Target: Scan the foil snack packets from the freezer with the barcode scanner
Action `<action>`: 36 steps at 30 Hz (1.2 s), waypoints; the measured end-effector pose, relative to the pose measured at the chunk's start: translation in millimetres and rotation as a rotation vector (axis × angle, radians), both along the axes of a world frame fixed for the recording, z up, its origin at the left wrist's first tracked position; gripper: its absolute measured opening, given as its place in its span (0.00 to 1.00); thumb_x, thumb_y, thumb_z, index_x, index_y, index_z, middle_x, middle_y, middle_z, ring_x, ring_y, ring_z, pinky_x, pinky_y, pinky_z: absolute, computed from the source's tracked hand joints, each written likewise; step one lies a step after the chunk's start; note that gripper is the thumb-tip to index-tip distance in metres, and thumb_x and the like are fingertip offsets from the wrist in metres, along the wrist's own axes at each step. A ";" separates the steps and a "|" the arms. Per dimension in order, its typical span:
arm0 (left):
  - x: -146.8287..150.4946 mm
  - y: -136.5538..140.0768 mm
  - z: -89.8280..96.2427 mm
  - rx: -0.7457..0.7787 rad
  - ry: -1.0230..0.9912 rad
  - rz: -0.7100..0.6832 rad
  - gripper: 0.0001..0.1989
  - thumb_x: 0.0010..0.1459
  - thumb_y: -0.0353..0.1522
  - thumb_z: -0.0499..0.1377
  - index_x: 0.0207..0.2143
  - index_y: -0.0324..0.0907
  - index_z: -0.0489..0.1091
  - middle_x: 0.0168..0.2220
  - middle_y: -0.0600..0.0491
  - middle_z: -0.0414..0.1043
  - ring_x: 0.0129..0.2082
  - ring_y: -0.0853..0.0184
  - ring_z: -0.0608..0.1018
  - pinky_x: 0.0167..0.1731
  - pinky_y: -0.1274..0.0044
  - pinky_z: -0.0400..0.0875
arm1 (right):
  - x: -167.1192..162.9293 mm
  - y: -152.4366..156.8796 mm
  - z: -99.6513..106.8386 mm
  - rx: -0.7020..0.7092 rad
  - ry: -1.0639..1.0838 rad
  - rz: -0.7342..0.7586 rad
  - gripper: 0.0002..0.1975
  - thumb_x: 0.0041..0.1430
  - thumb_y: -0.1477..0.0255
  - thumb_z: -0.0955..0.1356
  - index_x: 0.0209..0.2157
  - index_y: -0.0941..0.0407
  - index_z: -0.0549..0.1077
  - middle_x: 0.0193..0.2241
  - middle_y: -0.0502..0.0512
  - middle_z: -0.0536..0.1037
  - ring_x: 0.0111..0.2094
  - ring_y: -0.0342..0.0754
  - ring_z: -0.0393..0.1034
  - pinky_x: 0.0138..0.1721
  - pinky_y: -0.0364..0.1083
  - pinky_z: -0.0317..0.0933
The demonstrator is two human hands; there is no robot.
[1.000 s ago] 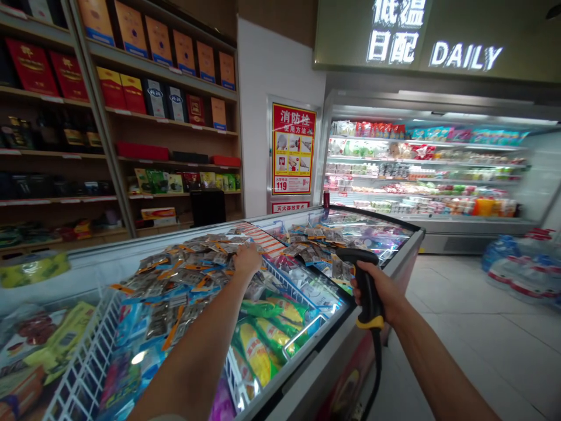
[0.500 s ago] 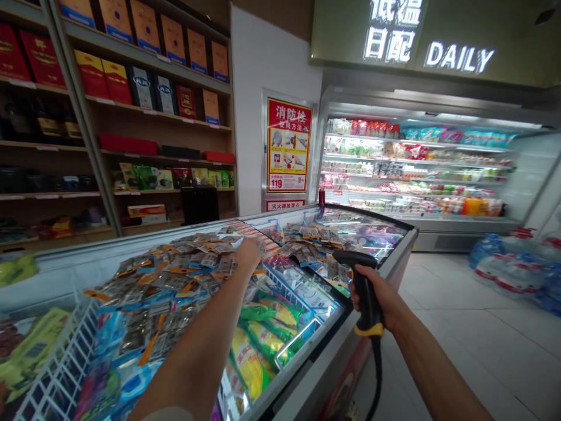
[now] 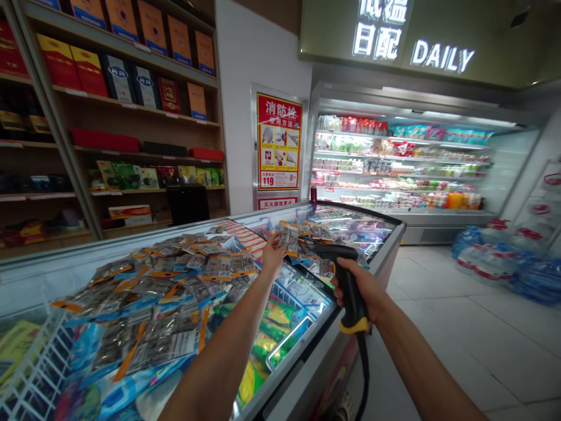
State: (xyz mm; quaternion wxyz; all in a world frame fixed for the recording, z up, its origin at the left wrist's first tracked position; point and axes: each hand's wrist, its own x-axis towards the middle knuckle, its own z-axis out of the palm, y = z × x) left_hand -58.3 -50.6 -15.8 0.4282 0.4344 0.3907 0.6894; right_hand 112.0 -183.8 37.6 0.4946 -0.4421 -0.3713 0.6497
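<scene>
My left hand [image 3: 272, 255] is closed on a small snack packet [image 3: 289, 238] with a grey printed face and an orange edge, above the middle of the freezer. In my right hand [image 3: 360, 285] is a black and yellow barcode scanner [image 3: 350, 298], its head turned left towards that packet and its cable hanging down. A wide heap of similar packets [image 3: 166, 280] covers the left part of the freezer. More packets [image 3: 315, 231] lie on the glass behind my hands. Green and yellow bags [image 3: 274, 327] show inside the freezer, partly hidden by my left forearm.
A white wire basket [image 3: 37, 362] stands at the freezer's left. The freezer's frame [image 3: 381, 263] runs along the right. Behind are a shelf of boxes [image 3: 131, 105], a red can [image 3: 313, 195] and a lit fridge [image 3: 394, 164]. Bottled water packs [image 3: 504, 251] stand on the floor.
My left hand has moved right from the heap, and a packet now shows in its fingers. The scanner remains in my right hand. The view has shifted slightly to the right.
</scene>
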 end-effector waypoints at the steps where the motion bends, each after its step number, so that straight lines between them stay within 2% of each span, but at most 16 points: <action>1: 1.2 -0.8 -0.4 -0.008 -0.011 -0.005 0.26 0.40 0.20 0.53 0.45 0.43 0.63 0.33 0.54 0.66 0.25 0.75 0.71 0.25 0.82 0.68 | -0.5 -0.2 0.3 -0.001 -0.001 0.003 0.10 0.50 0.64 0.62 0.25 0.57 0.65 0.13 0.46 0.66 0.11 0.39 0.59 0.10 0.39 0.55; 8: -0.1 -2.5 -1.8 -0.030 0.003 0.005 0.25 0.43 0.22 0.54 0.45 0.45 0.63 0.36 0.53 0.66 0.28 0.74 0.71 0.26 0.83 0.68 | -2.9 -0.1 2.0 -0.012 0.015 0.026 0.10 0.50 0.65 0.62 0.24 0.58 0.64 0.13 0.46 0.66 0.11 0.39 0.59 0.10 0.39 0.55; 20: 4.2 -7.5 -2.6 0.021 -0.042 -0.053 0.26 0.40 0.23 0.55 0.45 0.45 0.63 0.34 0.55 0.65 0.25 0.76 0.70 0.26 0.82 0.66 | -1.0 0.1 7.8 -0.025 0.048 0.074 0.11 0.51 0.65 0.62 0.24 0.58 0.65 0.13 0.47 0.66 0.11 0.39 0.59 0.11 0.39 0.55; 25: 6.4 -6.9 -2.7 -0.010 -0.025 -0.043 0.27 0.40 0.21 0.53 0.45 0.45 0.63 0.38 0.53 0.64 0.26 0.75 0.70 0.25 0.82 0.67 | 2.1 1.1 10.7 -0.017 0.026 0.101 0.12 0.51 0.64 0.62 0.23 0.58 0.65 0.13 0.47 0.66 0.11 0.39 0.59 0.11 0.40 0.55; 28: 6.5 -1.9 -6.0 -0.032 0.065 0.004 0.21 0.42 0.22 0.53 0.40 0.44 0.68 0.42 0.51 0.63 0.30 0.73 0.70 0.26 0.80 0.68 | 4.5 2.0 10.8 -0.013 0.013 0.107 0.12 0.50 0.63 0.62 0.23 0.58 0.64 0.14 0.47 0.66 0.11 0.39 0.59 0.11 0.40 0.55; 31: 5.5 3.9 -10.3 -0.008 0.229 0.110 0.14 0.43 0.24 0.54 0.34 0.41 0.71 0.42 0.50 0.62 0.34 0.70 0.70 0.31 0.78 0.68 | 6.6 1.9 9.9 -0.019 0.006 0.103 0.12 0.51 0.63 0.62 0.23 0.58 0.64 0.14 0.47 0.66 0.11 0.39 0.59 0.11 0.40 0.55; 36: 4.0 4.0 -12.0 -0.024 0.453 0.275 0.19 0.37 0.27 0.61 0.37 0.40 0.68 0.39 0.50 0.61 0.38 0.68 0.68 0.42 0.74 0.63 | 8.4 0.1 11.4 -0.026 -0.001 0.081 0.12 0.51 0.64 0.62 0.23 0.58 0.65 0.13 0.47 0.66 0.11 0.39 0.58 0.10 0.40 0.55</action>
